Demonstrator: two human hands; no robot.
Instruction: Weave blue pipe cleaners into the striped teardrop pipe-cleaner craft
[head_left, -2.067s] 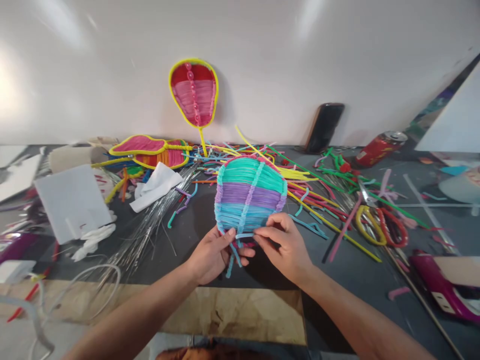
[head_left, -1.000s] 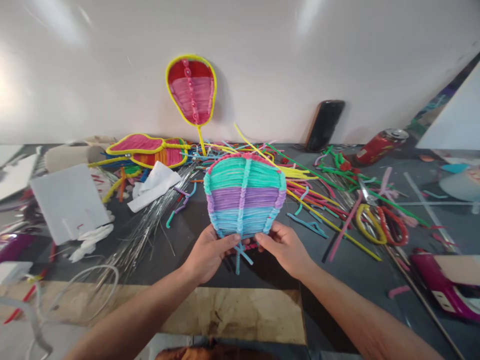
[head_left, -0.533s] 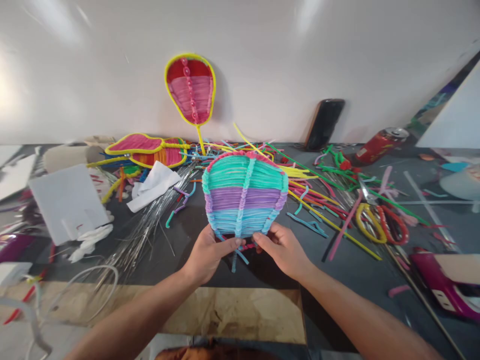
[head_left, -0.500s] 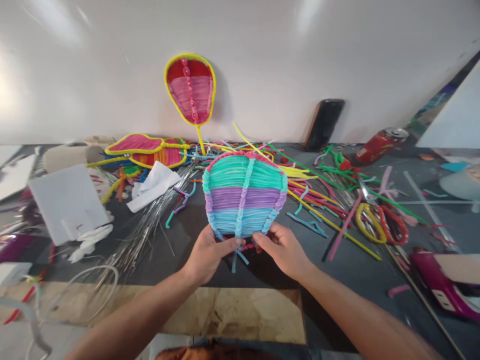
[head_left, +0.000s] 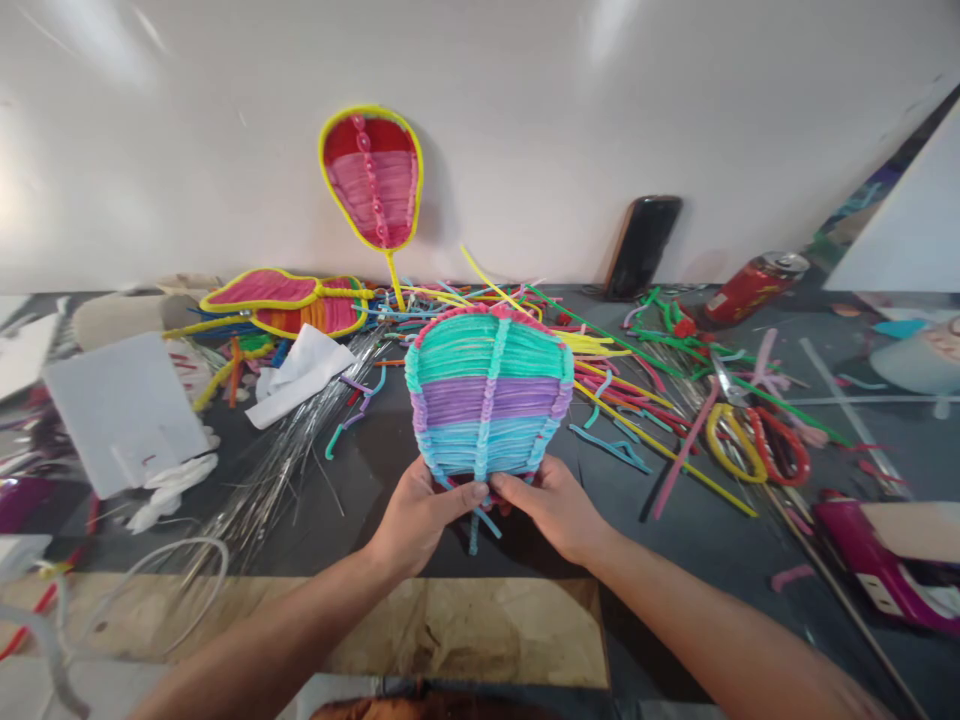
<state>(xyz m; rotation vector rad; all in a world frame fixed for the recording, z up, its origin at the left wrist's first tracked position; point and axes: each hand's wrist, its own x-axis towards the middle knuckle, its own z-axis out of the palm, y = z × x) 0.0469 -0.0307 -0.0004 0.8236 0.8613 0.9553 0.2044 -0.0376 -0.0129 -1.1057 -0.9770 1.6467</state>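
A fan-shaped pipe-cleaner panel [head_left: 457, 399], banded green, purple and light blue with a pink top edge, is held upright between both hands. My left hand [head_left: 421, 512] grips its lower edge left of the centre rib, thumb in front. On the other side of the rib, my right hand [head_left: 551, 508] pinches the same edge, its thumb close to the left one. Loose blue pipe-cleaner ends [head_left: 474, 535] hang below the thumbs. The fingers behind the panel are mostly hidden.
Against the wall lean a red-and-pink fan [head_left: 373, 185] and a phone [head_left: 643, 248]. Pipe cleaners [head_left: 615, 345] and wires [head_left: 289, 470] litter the dark table. To the right are a red can [head_left: 756, 290], scissors [head_left: 735, 445] and a magenta tool [head_left: 862, 560]; white cards [head_left: 124, 415] lie left.
My right hand has slid left along the lower edge, bringing its thumb near the left thumb at the rib. The panel stays nearly in place; the background has shifted slightly left.
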